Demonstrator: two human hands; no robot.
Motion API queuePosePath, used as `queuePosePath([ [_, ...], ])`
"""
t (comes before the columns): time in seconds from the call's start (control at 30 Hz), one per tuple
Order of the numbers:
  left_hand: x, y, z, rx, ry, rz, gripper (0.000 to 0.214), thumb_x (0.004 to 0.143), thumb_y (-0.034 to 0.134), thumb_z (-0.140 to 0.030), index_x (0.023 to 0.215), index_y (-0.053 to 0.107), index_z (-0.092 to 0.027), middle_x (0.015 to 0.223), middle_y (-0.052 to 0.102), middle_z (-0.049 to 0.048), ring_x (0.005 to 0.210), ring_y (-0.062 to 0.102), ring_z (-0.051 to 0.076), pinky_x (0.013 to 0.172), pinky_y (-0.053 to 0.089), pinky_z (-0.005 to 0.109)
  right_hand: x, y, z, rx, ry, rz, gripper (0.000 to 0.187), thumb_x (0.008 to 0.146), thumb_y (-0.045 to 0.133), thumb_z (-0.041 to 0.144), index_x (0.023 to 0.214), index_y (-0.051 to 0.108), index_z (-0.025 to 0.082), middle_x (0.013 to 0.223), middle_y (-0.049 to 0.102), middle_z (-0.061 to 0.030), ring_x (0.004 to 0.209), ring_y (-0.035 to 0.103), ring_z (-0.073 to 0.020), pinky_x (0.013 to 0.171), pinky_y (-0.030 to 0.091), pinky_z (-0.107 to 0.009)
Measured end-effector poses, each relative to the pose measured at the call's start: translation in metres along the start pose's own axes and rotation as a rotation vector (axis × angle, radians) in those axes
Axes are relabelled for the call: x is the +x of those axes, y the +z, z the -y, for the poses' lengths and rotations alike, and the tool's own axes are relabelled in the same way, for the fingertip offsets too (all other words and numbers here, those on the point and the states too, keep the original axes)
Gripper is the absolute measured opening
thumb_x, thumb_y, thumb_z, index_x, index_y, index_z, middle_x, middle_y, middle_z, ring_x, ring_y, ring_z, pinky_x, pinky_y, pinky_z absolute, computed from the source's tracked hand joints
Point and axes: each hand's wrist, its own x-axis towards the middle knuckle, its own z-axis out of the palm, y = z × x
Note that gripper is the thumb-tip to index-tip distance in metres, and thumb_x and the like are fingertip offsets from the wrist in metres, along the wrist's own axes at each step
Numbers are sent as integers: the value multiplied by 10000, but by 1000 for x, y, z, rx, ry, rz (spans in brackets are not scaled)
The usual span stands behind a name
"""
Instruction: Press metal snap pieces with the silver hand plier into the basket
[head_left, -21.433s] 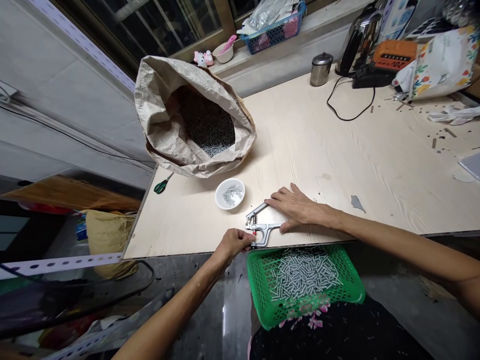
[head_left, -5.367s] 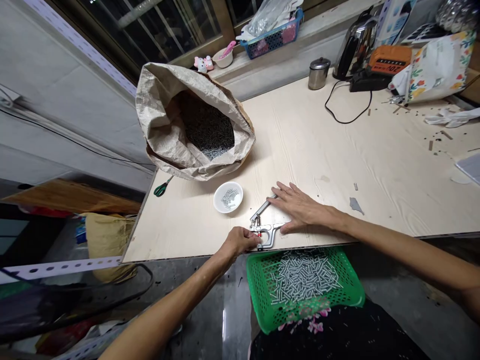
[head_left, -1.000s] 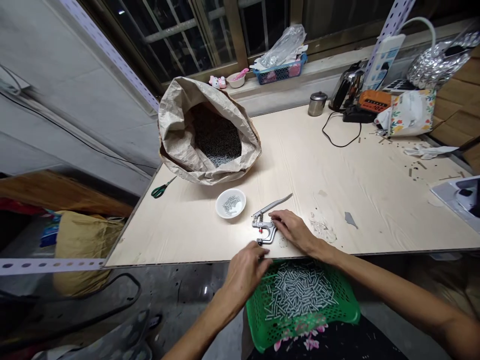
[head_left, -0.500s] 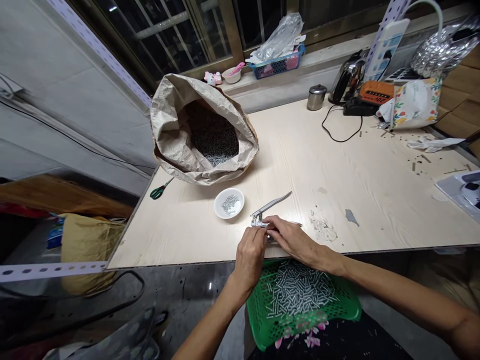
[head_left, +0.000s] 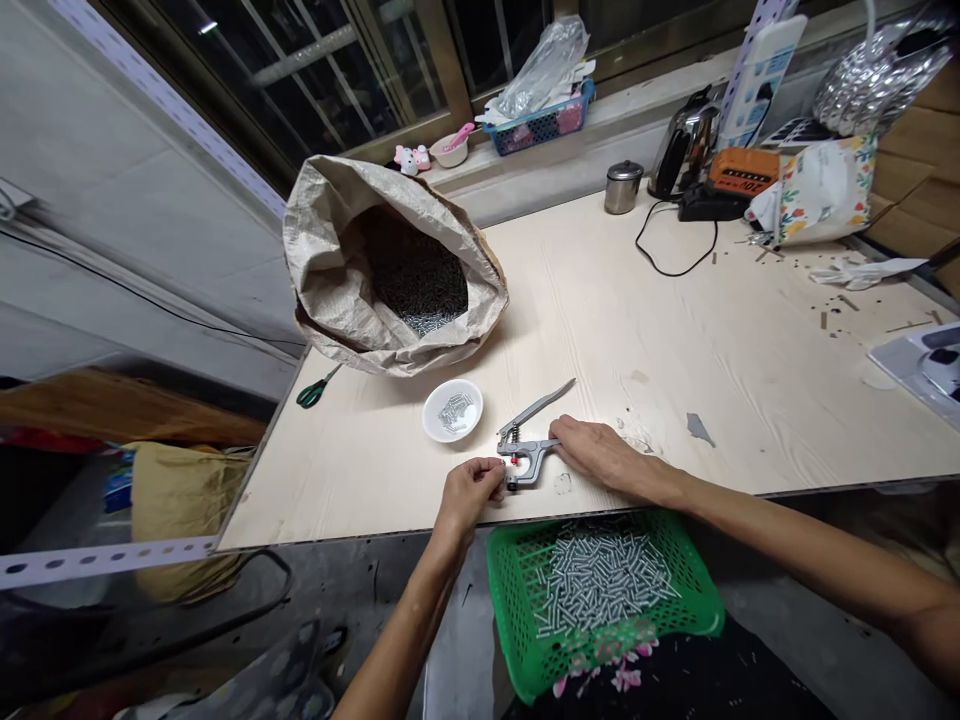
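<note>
Grey snap-fastener pliers [head_left: 534, 455] lie on the table near its front edge, handles spread, with a spring and a red tip at the jaw. My right hand [head_left: 596, 455] is closed round the end of the lower handle. Beside the jaw, my left hand [head_left: 472, 490] is closed in a pinch; whatever is between its fingertips is too small to make out. Just behind the pliers stands a white bowl [head_left: 453, 411] holding small metal pins. Below the table edge, a green basket [head_left: 517, 655] full of short metal pins [head_left: 604, 580] rests on my lap.
A large paper-lined sack [head_left: 322, 300] of dark metal pieces stands at the back left. Green-handled scissors [head_left: 311, 393] lie left of it. Farther back are a metal canister [head_left: 622, 187], a kettle [head_left: 681, 145] and an orange-and-black device [head_left: 742, 172] with a cord.
My right hand has moved from the jaw to the handle of the pliers. My left hand has shifted left and slightly down, leaving the jaw in sight.
</note>
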Motion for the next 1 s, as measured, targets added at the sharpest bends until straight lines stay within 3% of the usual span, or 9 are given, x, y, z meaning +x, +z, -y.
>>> queuePosePath([
  [0.1,-3,-1,-2,-60,-56,7,382,525,760,-412,714,621,-111,540,580,-13,479,504,89,500,448,223,1,-2,5,124,119,26,195,981,362,331,914,494,205,817,618,-40,688,554,-164,584,358,-298],
  [0.2,-3,-1,-5,-51,-53,-11,406,523,760,-451,691,636,-103,583,592,8,526,521,96,490,436,209,-1,-1,10,131,184,5,253,994,320,352,873,489,208,833,603,-41,738,560,-171,606,360,-296],
  [0.7,-6,11,-3,-30,-83,-99,459,506,775,-489,734,673,-104,541,581,-4,496,494,82,420,347,175,-15,9,20,58,118,-204,176,977,346,295,902,484,216,872,574,-48,779,531,-189,580,344,-288],
  [0.87,-4,9,-10,28,-123,-41,326,568,774,-378,687,647,-101,514,586,-4,455,517,84,408,377,180,-16,12,20,37,108,-214,169,980,359,285,905,489,208,878,585,-48,784,531,-185,587,334,-287],
  [1.0,-1,8,-21,134,-233,39,161,668,719,-237,651,619,-111,455,584,-4,411,534,91,439,431,195,-15,17,17,5,98,-213,143,968,403,262,892,505,197,859,597,-42,759,517,-175,595,310,-286],
])
